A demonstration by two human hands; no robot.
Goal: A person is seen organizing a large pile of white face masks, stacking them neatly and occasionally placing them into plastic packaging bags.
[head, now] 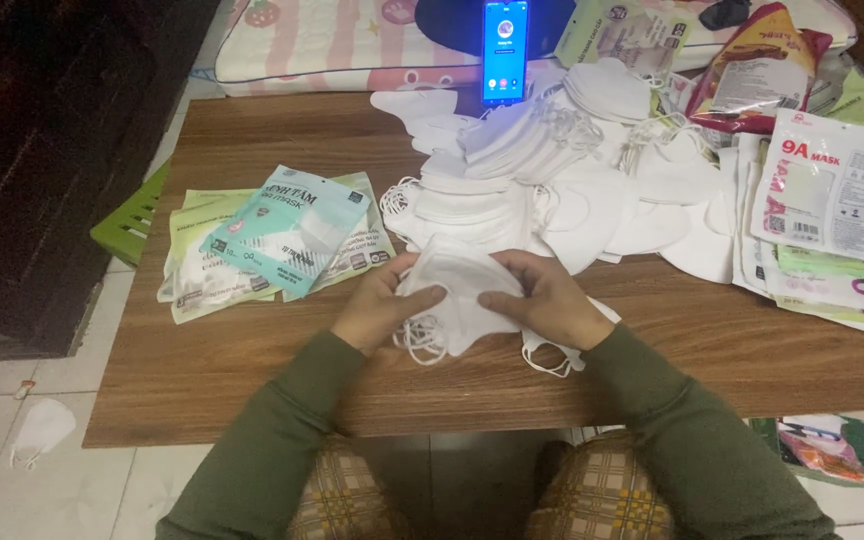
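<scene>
Gripping a small stack of white face masks [457,290] from both sides, the left hand [384,305] and right hand [549,300] meet over the near middle of the wooden table [232,370]. Each hand is curled partly closed, thumb on top of the stack and fingers wrapped underneath; the ear loops dangle below toward the near edge. Both forearms, in olive-green sleeves, come up from the near edge and angle inward, wrists low over the wood.

Bare table lies to the near left and near right of the hands, running out to both side edges. Farther back the room tightens: a heap of loose white masks [552,170] sits just beyond the hands, packaged mask pouches [282,235] lie to the far left, more mask packets [832,190] crowd the right edge, and a lit phone [505,50] stands upright at the far edge.
</scene>
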